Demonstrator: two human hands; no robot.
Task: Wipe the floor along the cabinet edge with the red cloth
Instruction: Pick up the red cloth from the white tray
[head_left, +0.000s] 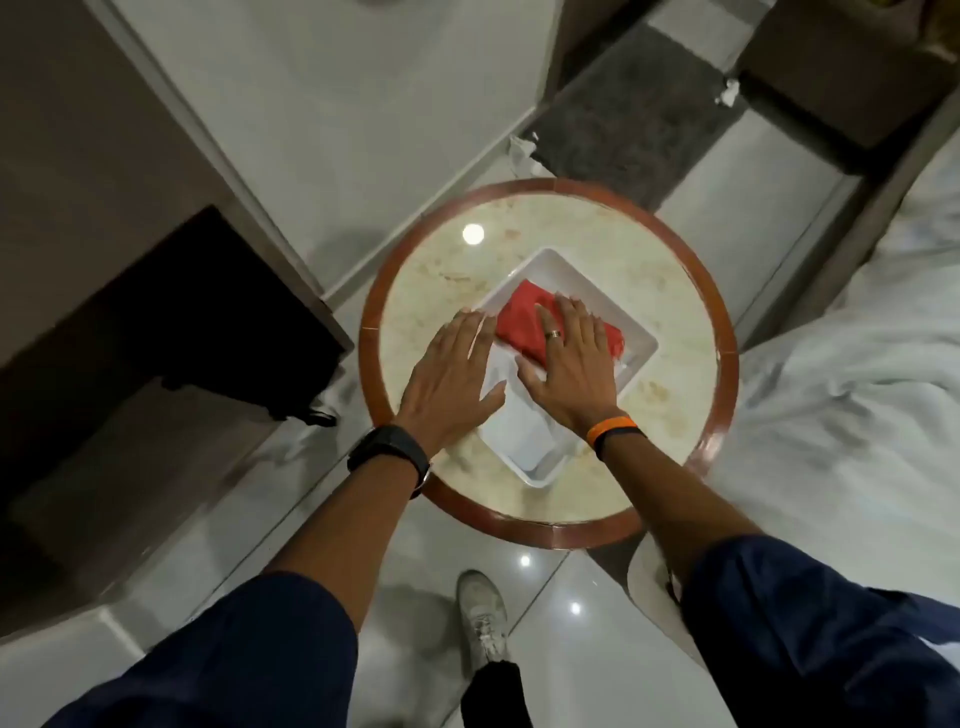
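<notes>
Resting flat: R hand (569, 364) (red cloth (524, 312))

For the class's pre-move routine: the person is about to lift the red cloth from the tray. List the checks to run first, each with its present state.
1. Red cloth in reach, lying in the white tray: ok.
2. Right hand on the cloth: ok, it lies flat on it with fingers spread, not gripping.
3. Left hand off the red cloth: ok, it lies flat on the white cloth and the tray's edge.
4. Tray fully on the round table: ok.
5. Red cloth free of the white cloth: cannot tell, the hands hide where they meet.
6. Floor along the cabinet clear: not ok, a dark bag sits there.
</notes>
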